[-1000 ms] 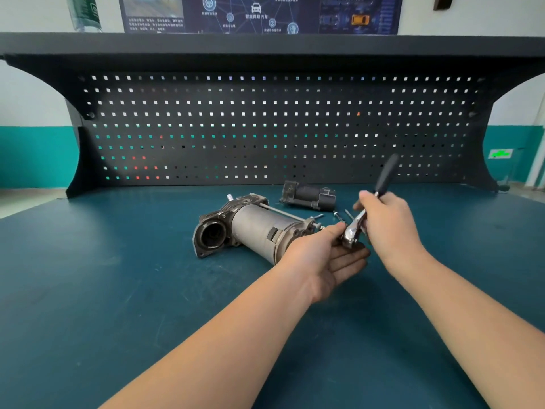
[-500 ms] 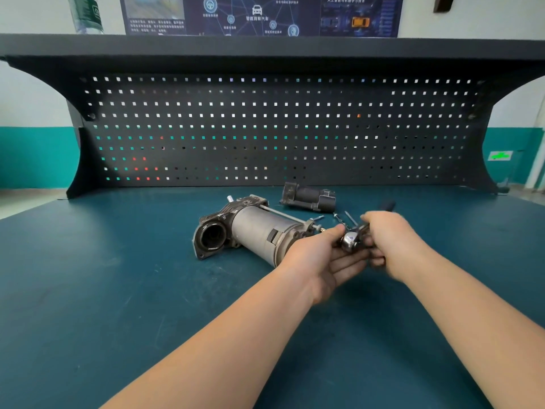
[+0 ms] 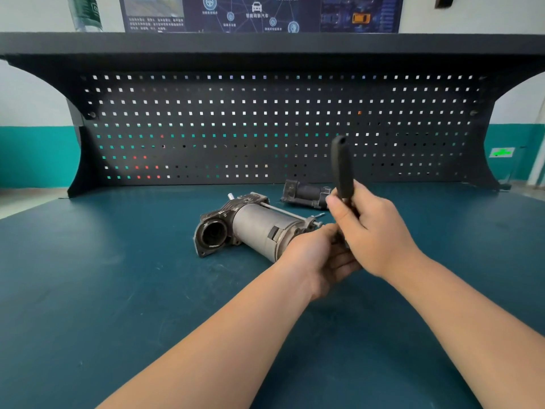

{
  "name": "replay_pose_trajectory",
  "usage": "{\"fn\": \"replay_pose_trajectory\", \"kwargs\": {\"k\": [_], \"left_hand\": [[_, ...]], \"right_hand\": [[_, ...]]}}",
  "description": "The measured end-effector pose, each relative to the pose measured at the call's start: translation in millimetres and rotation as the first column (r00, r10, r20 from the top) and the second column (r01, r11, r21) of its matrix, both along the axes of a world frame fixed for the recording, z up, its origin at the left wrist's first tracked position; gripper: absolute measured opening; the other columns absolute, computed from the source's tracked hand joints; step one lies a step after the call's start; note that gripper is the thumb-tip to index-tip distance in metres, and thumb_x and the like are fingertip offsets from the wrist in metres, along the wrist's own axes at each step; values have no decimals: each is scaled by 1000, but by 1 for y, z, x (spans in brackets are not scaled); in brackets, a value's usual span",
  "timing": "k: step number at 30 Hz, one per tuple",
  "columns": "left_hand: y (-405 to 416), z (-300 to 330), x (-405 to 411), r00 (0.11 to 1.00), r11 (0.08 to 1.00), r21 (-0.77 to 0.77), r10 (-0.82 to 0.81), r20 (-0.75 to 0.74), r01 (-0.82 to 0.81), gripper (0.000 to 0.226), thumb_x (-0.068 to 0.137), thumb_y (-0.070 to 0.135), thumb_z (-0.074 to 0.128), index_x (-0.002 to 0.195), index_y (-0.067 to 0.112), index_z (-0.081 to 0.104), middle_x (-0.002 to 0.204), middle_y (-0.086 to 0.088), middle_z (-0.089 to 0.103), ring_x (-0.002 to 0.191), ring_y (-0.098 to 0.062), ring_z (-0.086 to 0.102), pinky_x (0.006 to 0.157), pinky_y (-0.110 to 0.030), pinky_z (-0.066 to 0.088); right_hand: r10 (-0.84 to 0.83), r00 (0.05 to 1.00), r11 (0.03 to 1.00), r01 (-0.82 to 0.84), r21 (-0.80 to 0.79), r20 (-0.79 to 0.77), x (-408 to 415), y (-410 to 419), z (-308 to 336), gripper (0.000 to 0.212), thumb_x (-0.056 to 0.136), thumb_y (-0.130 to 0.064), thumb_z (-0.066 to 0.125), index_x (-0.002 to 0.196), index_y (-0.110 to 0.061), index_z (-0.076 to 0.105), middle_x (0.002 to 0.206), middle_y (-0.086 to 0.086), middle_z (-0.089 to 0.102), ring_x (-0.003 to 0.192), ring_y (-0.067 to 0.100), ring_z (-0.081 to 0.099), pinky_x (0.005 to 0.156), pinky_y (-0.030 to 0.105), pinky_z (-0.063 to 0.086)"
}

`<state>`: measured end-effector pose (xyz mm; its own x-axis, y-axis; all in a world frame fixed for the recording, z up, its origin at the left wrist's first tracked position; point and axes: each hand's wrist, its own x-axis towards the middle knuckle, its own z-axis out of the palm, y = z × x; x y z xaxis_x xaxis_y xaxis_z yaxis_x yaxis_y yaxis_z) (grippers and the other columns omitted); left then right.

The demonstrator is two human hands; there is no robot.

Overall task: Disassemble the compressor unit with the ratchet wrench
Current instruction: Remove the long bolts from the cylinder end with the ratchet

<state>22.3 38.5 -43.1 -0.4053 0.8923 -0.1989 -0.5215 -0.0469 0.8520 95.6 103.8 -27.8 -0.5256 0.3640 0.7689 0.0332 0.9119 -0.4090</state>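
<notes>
At centre frame the compressor unit (image 3: 250,228) lies on its side on the bench top (image 3: 103,290), its bolted end toward our hands, presumably so the long bolts can be reached. Our right hand (image 3: 371,234) wraps the ratchet wrench (image 3: 342,169) low on its black handle, which stands nearly upright. Our left hand (image 3: 317,261) cups loosely beneath the hidden wrench head, seemingly steadying it; whether it pinches anything we cannot tell. A removed part (image 3: 305,194) lies just behind.
</notes>
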Motion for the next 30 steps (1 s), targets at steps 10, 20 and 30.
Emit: {"fn": "replay_pose_trajectory", "kwargs": {"k": [10,20,30], "left_hand": [[5,0,1,1000,1000,-11,11,17,-11,24,96,23,51,89,3,62,64,-11,70,52,-17,68,53,-26,57],[1,-1,1,1000,1000,-4,-7,1,7,25,91,30,61,84,6,65,65,-8,71,56,-16,70,51,-26,58],[4,-2,0,1000,1000,-14,18,-25,-19,24,94,24,56,82,3,63,59,-10,69,52,-15,68,55,-26,57]], "right_hand": [[-75,991,310,127,-942,109,-8,35,-1,32,93,-23,44,63,-14,40,42,-1,31,21,9,20,33,12,17],[33,999,991,-35,-127,-25,0,10,2,19,92,-41,44,81,-26,49,62,-18,54,57,2,47,55,17,35],[-101,981,391,192,-900,165,-7,33,5,31,94,-26,43,66,-12,42,51,2,36,31,13,28,42,21,22]]}}
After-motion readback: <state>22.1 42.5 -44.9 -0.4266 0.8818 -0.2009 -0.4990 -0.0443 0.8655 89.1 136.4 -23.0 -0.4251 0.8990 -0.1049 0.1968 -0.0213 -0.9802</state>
